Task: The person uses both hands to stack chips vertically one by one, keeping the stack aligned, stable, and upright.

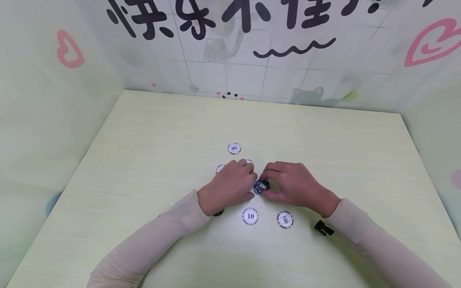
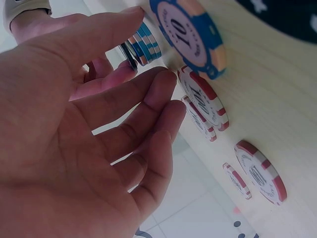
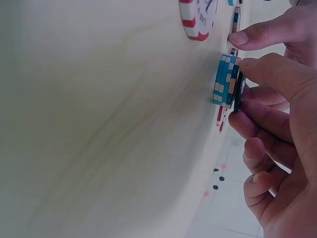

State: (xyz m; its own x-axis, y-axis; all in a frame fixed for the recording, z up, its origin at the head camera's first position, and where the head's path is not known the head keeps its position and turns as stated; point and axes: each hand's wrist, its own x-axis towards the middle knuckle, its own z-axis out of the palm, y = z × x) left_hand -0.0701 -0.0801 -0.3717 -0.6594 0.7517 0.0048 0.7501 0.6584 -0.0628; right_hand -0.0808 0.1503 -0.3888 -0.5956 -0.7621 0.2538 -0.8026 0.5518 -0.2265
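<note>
Between thumb and fingers my right hand (image 1: 295, 185) pinches a black poker chip (image 1: 263, 185) marked 100. The chip is right at the top of a short stack of blue-edged poker chips (image 3: 224, 82); whether its whole face touches the stack, I cannot tell. Just left of the stack is my left hand (image 1: 230, 182), its fingers loosely bent and nothing between them in the left wrist view. A blue-edged chip marked 10 (image 2: 185, 37) lies close to its thumb. Red-edged chips (image 2: 203, 97) lie past its fingertips, partly hidden by this hand in the head view.
Nearer me on the pale table (image 1: 162, 132) lie a red-edged 100 chip (image 1: 285, 219) and, by the left sleeve, a partly covered black chip (image 1: 218, 213). Another 100 chip (image 1: 234, 148) lies farther back. A small black clip-like object (image 1: 324, 228) is beside the right sleeve. Printed walls (image 1: 230, 76) enclose the table.
</note>
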